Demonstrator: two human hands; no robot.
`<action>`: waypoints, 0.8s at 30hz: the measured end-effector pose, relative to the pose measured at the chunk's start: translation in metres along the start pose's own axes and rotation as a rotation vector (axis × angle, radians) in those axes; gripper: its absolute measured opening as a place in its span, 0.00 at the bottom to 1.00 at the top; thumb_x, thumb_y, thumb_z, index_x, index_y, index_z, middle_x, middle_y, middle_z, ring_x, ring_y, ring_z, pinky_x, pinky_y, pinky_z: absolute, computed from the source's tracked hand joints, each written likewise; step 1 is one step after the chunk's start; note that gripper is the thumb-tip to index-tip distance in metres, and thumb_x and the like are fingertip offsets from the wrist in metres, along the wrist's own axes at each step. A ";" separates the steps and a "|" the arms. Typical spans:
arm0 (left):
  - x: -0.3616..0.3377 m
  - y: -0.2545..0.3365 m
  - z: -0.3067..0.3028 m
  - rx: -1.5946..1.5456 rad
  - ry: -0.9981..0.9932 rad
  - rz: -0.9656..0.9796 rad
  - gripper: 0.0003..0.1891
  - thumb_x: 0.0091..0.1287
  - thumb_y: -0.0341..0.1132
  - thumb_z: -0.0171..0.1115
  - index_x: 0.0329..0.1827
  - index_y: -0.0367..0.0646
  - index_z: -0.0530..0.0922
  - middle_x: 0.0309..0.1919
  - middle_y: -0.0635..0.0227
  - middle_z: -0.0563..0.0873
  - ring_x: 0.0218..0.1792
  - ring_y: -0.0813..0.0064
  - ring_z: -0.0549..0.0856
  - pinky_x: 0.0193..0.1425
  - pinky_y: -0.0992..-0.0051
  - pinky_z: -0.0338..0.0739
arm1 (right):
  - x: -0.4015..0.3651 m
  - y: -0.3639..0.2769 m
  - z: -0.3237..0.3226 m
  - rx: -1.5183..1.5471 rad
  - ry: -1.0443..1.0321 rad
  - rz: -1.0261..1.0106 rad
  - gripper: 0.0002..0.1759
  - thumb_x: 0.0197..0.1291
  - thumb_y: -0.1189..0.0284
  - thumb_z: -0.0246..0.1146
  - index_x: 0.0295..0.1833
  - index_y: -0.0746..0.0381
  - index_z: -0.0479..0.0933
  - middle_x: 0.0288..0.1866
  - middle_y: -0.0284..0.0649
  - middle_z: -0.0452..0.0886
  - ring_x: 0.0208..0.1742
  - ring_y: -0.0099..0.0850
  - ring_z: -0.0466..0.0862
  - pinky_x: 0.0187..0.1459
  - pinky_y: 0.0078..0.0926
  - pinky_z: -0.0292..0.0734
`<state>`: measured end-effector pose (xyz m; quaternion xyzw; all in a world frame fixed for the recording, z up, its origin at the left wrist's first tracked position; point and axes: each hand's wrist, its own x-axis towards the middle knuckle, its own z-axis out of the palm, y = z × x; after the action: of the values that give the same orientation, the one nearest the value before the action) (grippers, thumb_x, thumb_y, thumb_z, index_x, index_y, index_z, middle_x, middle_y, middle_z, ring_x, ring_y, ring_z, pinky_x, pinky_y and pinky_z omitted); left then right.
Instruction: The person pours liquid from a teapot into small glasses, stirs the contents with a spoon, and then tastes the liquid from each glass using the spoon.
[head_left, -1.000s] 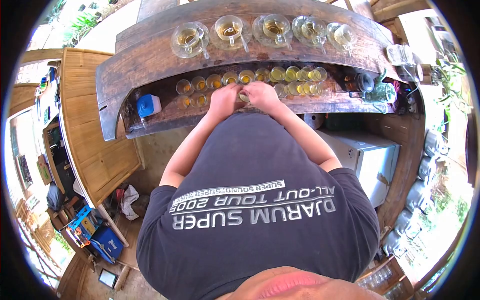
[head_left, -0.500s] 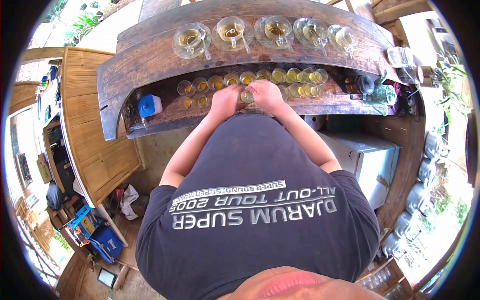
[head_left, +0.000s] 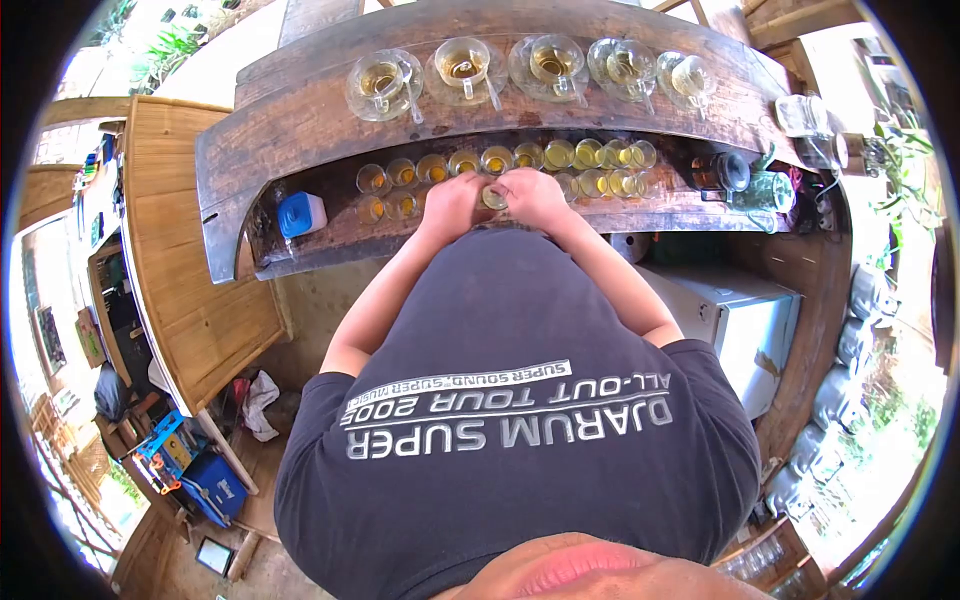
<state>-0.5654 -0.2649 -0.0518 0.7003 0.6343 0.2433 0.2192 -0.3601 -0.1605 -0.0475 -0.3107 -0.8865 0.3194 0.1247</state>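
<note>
My left hand (head_left: 452,203) and my right hand (head_left: 535,198) are close together at the lower shelf of the wooden counter, fingers bent inward. Between them is a small glass (head_left: 494,196), with my right fingers over its edge. What the fingers pinch is too small to make out. Behind the hands runs a row of small glasses with yellow contents, one of them (head_left: 497,159) just beyond my fingertips. More such glasses, like this one (head_left: 372,208), stand on both sides of my hands.
On the upper counter (head_left: 300,113) several glass cups on saucers stand in a row, one (head_left: 463,65) with brown liquid. A blue-lidded container (head_left: 300,213) is at the shelf's left. A dark jar (head_left: 733,170) and a green-tinted glass jar (head_left: 768,190) are at the right.
My right hand has moved slightly down and closer to the glass, uncovering a glass in the row behind it. My left hand has barely moved.
</note>
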 end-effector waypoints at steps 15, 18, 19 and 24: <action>-0.001 0.007 -0.003 0.026 -0.014 -0.045 0.31 0.55 0.46 0.90 0.62 0.49 0.91 0.54 0.62 0.94 0.56 0.52 0.94 0.58 0.54 0.90 | -0.001 0.005 0.009 0.077 0.042 -0.026 0.11 0.78 0.61 0.68 0.48 0.54 0.92 0.47 0.43 0.94 0.52 0.50 0.93 0.53 0.52 0.89; -0.001 0.006 -0.002 -0.011 0.028 -0.016 0.30 0.55 0.44 0.90 0.62 0.49 0.91 0.54 0.61 0.94 0.55 0.52 0.94 0.58 0.53 0.90 | -0.002 0.002 0.002 0.002 -0.018 -0.027 0.12 0.79 0.61 0.68 0.47 0.55 0.92 0.47 0.42 0.94 0.53 0.49 0.93 0.53 0.52 0.89; -0.002 0.010 -0.006 0.012 -0.007 -0.047 0.30 0.55 0.44 0.90 0.62 0.49 0.91 0.54 0.61 0.94 0.54 0.51 0.94 0.57 0.53 0.90 | -0.001 0.002 0.001 0.011 0.034 -0.002 0.12 0.79 0.61 0.68 0.47 0.55 0.92 0.47 0.42 0.94 0.53 0.49 0.93 0.53 0.52 0.89; -0.001 0.007 -0.005 0.022 -0.037 -0.054 0.29 0.56 0.44 0.89 0.62 0.48 0.91 0.53 0.61 0.94 0.54 0.51 0.94 0.57 0.53 0.89 | -0.002 -0.002 0.009 0.054 0.011 -0.070 0.12 0.78 0.60 0.69 0.46 0.55 0.92 0.45 0.43 0.94 0.52 0.49 0.93 0.53 0.51 0.89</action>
<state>-0.5624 -0.2666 -0.0436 0.6896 0.6516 0.2172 0.2296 -0.3635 -0.1671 -0.0538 -0.2778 -0.8873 0.3368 0.1488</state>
